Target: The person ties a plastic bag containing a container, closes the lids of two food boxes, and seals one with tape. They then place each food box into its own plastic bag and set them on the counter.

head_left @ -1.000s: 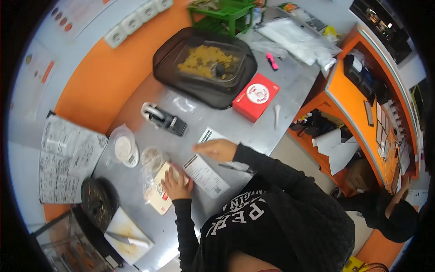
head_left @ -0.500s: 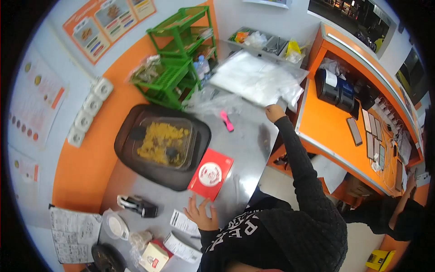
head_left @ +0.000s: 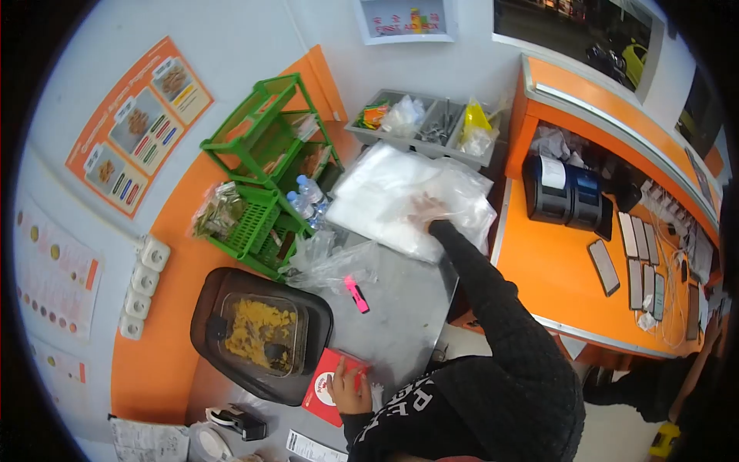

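Note:
My right hand (head_left: 428, 209) reaches to a stack of clear plastic bags (head_left: 385, 192) at the back of the metal table, its fingers apart and partly veiled by the plastic. On the red box (head_left: 321, 395) near the front edge rests my left hand (head_left: 348, 387), fingers spread over its round white label. Left of the box, a black tray (head_left: 208, 308) bears a clear container of yellow crumbly food (head_left: 258, 327). A pink marker (head_left: 356, 294) lies between the box and the bags.
A green rack (head_left: 258, 146) with bottles (head_left: 308, 196) beside it stands at the back left. Behind the bags is a grey divided bin (head_left: 431, 138). An orange counter (head_left: 531, 277) with phones is at the right. A tape dispenser (head_left: 239, 421) and receipt (head_left: 312, 446) are in front.
My right hand has moved from the near corner of the bags onto them. My left hand has moved from beside the red box onto its top. The camera view has shifted.

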Demonstrator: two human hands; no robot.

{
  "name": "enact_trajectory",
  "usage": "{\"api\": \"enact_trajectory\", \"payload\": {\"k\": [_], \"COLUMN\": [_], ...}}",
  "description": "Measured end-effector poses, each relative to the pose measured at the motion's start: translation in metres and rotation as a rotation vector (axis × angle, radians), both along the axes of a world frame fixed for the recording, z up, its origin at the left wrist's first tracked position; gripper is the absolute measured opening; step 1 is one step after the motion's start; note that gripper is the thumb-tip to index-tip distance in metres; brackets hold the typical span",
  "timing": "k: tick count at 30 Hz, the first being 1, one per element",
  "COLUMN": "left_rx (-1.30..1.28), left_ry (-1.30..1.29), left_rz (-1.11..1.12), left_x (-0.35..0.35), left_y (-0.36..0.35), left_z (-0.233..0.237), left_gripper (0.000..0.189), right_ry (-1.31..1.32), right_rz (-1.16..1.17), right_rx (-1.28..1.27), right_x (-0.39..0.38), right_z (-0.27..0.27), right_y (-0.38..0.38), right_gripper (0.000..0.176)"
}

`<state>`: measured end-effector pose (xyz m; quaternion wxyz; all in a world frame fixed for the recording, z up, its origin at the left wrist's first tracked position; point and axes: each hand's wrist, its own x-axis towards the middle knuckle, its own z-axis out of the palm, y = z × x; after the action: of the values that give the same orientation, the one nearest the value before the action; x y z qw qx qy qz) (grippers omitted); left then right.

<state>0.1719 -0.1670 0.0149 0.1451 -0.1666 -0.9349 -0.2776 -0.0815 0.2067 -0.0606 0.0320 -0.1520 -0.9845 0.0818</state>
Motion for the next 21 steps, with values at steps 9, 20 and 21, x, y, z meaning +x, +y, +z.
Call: {"api": "enact_trajectory", "payload": {"k": [9, 20, 21], "left_rx": [-0.054, -0.051, -0.051], "left_ry": [-0.132, -0.091, -0.066], "left_rz": [-0.207, -0.248, -0.275], "left_x": [-0.028, -0.053, -0.064], "left_y": [0.058, 0.080, 0.090], "left_z": [0.009, 0.001, 0.007], "left_gripper": [0.021, 0.029, 0.037], "right_ry": [-0.117, 0.853, 0.812], "right_rz": [0.729, -0.169, 0.026], "right_rx": [-0.058, -0.397, -0.496], "right_x": [-0.022, 0.157, 0.154], "right_z": [-0.027, 0.031, 0.025], "right_y": [-0.063, 0.024, 0.017], "right_gripper": [0.033, 0.048, 0.049]}}
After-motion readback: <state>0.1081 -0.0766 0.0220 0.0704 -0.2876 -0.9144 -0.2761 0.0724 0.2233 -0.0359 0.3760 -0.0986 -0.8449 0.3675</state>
